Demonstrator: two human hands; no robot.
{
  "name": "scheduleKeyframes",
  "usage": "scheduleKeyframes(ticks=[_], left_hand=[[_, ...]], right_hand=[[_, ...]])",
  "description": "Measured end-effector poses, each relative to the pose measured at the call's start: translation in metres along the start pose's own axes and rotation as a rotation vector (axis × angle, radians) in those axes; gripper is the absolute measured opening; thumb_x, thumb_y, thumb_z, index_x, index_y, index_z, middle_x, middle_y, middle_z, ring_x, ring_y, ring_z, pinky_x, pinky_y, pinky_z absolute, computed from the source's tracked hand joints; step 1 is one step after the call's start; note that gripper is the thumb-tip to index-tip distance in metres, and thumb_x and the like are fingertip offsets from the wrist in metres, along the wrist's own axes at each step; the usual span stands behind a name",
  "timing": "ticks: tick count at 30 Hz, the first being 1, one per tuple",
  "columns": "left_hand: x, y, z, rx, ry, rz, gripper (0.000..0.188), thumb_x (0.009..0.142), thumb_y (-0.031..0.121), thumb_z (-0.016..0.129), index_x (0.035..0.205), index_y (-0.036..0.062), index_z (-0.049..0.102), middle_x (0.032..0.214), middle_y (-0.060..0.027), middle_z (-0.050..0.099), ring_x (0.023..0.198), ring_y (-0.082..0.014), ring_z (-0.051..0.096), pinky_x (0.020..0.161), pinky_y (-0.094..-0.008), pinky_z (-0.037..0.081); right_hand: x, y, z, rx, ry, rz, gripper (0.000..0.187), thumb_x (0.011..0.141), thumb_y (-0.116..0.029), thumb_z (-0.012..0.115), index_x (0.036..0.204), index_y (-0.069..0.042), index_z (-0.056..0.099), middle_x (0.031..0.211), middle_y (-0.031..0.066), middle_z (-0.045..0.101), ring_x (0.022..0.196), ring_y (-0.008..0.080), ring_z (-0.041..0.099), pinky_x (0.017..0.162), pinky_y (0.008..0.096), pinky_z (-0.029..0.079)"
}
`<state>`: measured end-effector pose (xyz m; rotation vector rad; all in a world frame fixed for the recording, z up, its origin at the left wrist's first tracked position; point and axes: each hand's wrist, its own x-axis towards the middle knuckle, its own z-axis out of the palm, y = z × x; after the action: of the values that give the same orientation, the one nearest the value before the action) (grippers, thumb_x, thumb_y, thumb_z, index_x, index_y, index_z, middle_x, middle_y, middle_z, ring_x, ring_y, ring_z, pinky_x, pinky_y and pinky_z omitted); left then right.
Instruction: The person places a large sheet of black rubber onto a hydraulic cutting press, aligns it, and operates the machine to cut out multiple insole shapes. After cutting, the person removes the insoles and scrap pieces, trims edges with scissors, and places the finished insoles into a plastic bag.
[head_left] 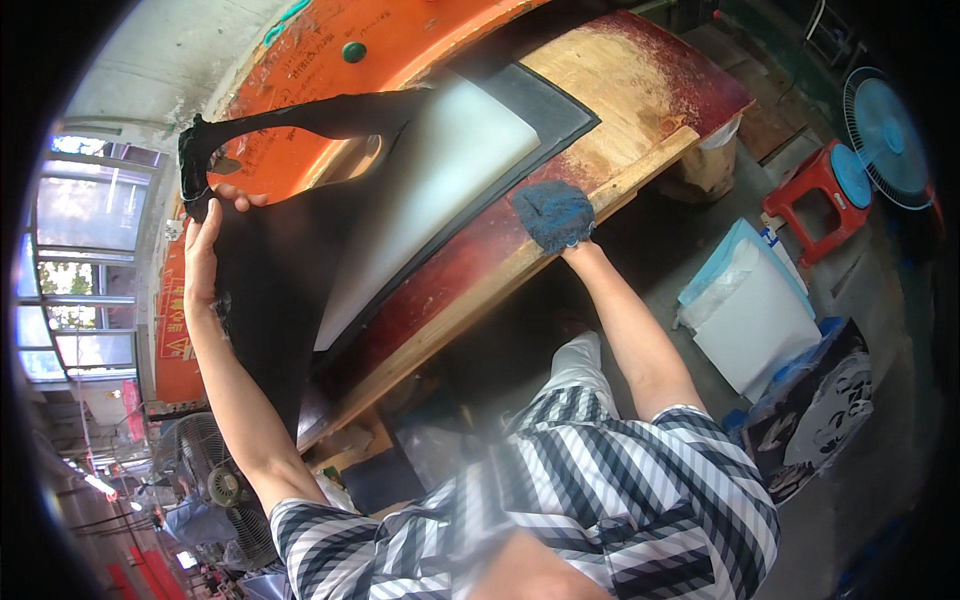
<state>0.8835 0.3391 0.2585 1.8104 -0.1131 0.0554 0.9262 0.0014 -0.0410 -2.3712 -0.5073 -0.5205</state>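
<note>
Fingers of my left hand [203, 245] clamp on the lifted edge of the black sheet [290, 250], peeling it up off the white panel [430, 190] beneath, while my right hand [556, 215], fingers together in a blue glove, presses the desk [610, 130] edge, seemingly for steadiness.

The left hand [205, 235] gripped a black sheet [280, 270] lifted off the bench [620, 130]. The right hand [556, 216], in a blue glove, pressed on the bench's edge beside a white panel [440, 180].
</note>
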Motion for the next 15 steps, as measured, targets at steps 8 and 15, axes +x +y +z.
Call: scheduleKeyframes(ticks=[8, 15], left_hand=[[-0.014, -0.002, 0.033, 0.008, 0.014, -0.011, 0.021, 0.095, 0.022, 0.047, 0.102, 0.0026, 0.05, 0.089, -0.0074, 0.054, 0.099, -0.0243, 0.056, 0.093, -0.0351, 0.042], [-0.081, -0.036, 0.111, 0.51, -0.218, 0.101, 0.012, 0.086, 0.004, 0.054, 0.097, 0.0046, 0.057, 0.081, -0.0058, 0.056, 0.078, -0.0168, 0.054, 0.072, -0.0298, 0.044]], right_hand=[[0.0, 0.002, -0.005, -0.051, -0.043, -0.037, 0.027, 0.087, -0.033, 0.047, 0.077, -0.014, 0.063, 0.077, 0.0096, 0.064, 0.073, 0.0317, 0.06, 0.064, 0.0451, 0.047], [0.013, 0.009, 0.002, 0.267, 0.02, 0.126, 0.032, 0.088, -0.038, 0.047, 0.083, -0.012, 0.063, 0.079, 0.0089, 0.065, 0.073, 0.0275, 0.061, 0.063, 0.0418, 0.047]])
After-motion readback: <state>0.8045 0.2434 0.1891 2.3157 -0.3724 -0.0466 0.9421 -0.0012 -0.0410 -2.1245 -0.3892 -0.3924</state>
